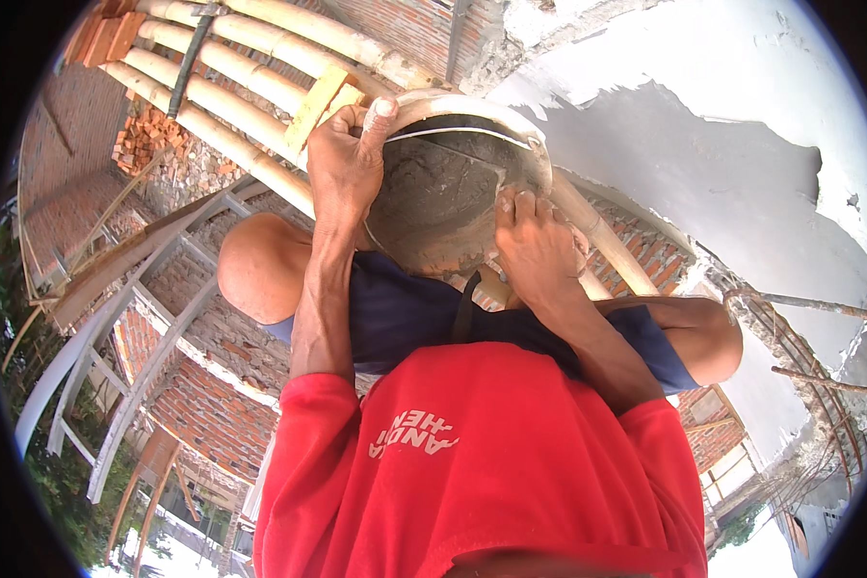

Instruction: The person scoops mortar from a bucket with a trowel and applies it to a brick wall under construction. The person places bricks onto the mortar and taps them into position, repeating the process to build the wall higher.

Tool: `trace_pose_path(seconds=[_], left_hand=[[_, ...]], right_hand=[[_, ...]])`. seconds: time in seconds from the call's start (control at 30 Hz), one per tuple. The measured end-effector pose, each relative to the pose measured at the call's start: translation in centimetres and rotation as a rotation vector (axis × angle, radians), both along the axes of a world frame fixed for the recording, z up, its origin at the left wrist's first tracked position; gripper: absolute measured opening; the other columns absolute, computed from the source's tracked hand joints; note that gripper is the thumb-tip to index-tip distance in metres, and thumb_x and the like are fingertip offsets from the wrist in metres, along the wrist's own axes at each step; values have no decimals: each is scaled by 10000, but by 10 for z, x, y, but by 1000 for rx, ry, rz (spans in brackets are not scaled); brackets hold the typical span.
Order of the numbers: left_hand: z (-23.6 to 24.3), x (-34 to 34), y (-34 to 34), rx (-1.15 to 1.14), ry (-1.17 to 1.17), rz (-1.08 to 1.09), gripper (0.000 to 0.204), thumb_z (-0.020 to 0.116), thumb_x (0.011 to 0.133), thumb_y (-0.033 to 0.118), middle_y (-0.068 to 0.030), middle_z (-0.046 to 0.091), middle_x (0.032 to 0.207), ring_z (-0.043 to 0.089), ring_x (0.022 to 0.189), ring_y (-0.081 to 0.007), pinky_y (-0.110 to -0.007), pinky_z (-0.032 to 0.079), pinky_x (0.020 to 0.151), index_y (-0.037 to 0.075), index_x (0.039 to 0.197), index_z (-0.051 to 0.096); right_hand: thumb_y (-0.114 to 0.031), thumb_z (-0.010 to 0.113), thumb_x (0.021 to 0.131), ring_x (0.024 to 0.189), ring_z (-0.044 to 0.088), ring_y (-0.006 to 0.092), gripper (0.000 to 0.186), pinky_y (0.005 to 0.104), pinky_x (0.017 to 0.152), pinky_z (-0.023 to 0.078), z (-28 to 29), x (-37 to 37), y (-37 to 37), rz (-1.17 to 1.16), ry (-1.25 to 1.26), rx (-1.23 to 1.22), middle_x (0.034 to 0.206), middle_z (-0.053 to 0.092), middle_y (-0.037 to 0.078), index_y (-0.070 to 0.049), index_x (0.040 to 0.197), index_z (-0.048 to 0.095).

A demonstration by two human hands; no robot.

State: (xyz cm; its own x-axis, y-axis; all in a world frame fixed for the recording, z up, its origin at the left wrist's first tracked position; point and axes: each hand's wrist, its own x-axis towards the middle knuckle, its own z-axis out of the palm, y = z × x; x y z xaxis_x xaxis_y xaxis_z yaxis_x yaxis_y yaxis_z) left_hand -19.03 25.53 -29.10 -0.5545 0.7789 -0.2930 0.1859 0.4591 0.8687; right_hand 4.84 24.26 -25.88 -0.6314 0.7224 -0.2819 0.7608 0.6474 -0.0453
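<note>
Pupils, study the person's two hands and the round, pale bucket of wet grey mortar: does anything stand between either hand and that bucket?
Nothing visible does: the left hand is at the left edge of the bucket, and the right hand is at its right edge. Whether the right hand holds anything is unclear.

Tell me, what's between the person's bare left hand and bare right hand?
In the head view, a round, pale bucket with wet-looking grey paste inside lies between the bare left hand and bare right hand.
</note>
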Motion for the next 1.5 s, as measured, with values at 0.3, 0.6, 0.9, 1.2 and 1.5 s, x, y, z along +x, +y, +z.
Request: trace_pose_path(seconds=[0.3,0.6,0.9,1.2,1.5], left_hand=[[5,5,-28,123,-337,182,362,869,900,297,17,608,771,462,654,-41,-190,364,565,10,898,649],[24,26,-20,127,-431,25,290,833,927,161,-44,697,898,600,783,-72,-219,493,721,-52,1039,671],[17,46,-30,188,-384,31,242,820,930,126,-25,685,856,552,713,-41,-198,464,651,-42,997,659],[1,7,-36,269,-593,339,283,752,992,170,-114,727,1051,653,934,-128,-279,531,881,-63,1124,662],[9,18,-23,249,-541,306,398,611,1081,201,-138,689,1256,624,1133,-160,-306,517,981,-98,1343,607]], right_hand=[[-93,742,745,840,712,265,424,360,696,580,-24,23,1,1,27,102,899,670,129,43,1146,712],[-72,689,800,872,719,329,396,467,707,584,-14,51,7,-99,108,160,938,665,159,38,1180,667],[-101,665,868,919,732,422,259,469,763,585,-57,53,-4,-279,40,-549,893,709,238,118,1005,682],[-228,628,1035,566,564,116,273,300,456,432,-69,16,-10,-1011,865,-1885,762,620,69,32,977,687],[-106,703,872,786,738,393,331,438,677,590,-8,36,41,-202,210,-315,969,724,247,99,1131,676]])
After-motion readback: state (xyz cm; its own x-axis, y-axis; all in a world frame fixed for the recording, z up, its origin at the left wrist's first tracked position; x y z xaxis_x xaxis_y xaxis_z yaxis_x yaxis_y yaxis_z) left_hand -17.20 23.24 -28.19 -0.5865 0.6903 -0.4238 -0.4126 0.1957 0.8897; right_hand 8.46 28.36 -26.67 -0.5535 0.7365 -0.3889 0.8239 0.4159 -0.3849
